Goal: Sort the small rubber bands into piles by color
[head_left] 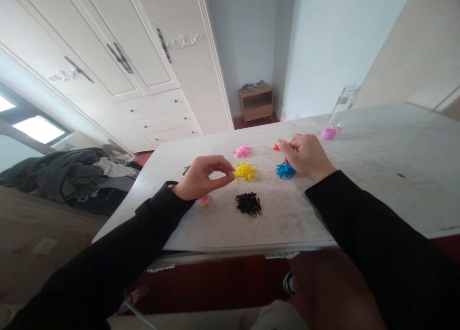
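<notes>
- The yellow pile [246, 172], a loose heap of small thin pieces that look like elastic bands, lies on the pale surface [287, 220], just beside the fingers of the left hand [196, 177]
- Left hand: thumb and forefinger are brought together in a pinch at the pile's left edge; I cannot tell whether a yellow piece is caught between them
- Judging by looks, each piece should be very light, soft and stretchy, hard to break but prone to tangle; a stray end at the rim seems the best place for a fingertip pinch, as a grab at the middle might drag several along
- Right hand [307, 155]: fingers curled above the blue pile [285, 171] and near some red bits [276, 147]; what they grasp, if anything, I cannot tell
- The pink pile [242, 151] lies beyond the yellow one, the black pile [248, 204] on the wearer's side of it, its loops showing more clearly
- Pink-and-yellow bits [205, 200] show beside the left wrist, partly hidden
- Farther right stand a clear container [344, 105] and a pink object [328, 133]
- Beyond the surface are a white wardrobe [143, 42], a small wooden cabinet [256, 108] and heaped dark cloth [72, 176]
</notes>
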`<state>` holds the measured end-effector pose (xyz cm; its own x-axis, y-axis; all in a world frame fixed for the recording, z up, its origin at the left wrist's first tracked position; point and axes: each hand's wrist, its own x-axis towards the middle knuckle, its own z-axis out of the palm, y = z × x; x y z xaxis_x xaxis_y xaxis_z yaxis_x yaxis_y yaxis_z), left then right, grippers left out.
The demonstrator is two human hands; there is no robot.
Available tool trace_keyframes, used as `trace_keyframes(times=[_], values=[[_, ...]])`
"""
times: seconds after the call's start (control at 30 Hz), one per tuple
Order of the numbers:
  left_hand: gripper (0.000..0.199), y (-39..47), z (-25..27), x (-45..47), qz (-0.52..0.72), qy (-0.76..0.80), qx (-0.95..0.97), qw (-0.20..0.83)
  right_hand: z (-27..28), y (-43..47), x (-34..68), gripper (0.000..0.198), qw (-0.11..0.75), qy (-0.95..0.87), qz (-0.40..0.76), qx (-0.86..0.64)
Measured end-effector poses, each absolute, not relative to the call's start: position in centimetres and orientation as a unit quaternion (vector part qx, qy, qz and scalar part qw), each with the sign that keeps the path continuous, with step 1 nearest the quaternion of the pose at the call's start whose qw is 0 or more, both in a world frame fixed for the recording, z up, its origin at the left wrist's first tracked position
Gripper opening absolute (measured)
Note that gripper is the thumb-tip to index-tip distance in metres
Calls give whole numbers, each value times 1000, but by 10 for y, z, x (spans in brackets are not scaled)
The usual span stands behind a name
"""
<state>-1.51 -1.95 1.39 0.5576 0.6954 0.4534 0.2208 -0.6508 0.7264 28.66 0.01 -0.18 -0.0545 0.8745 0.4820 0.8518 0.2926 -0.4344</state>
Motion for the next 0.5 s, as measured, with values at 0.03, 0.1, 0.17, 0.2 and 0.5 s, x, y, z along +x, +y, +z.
trace_keyframes(times=[0.03,0.1,0.17,0.2,0.5], values=[[8,-16,14,-18,392,290,819,304,-1,0,286,53,347,-723,25,-597],[10,-8,15,-25,421,310,801,291,0,0,286,53,352,-721,43,-595],[9,-1,17,-32,451,320,785,281,1,-1,287,54,355,-723,58,-590],[9,3,18,-36,461,325,778,276,2,-2,287,54,356,-724,65,-587],[15,23,37,-67,317,403,830,221,4,-2,287,52,376,-725,80,-572]])
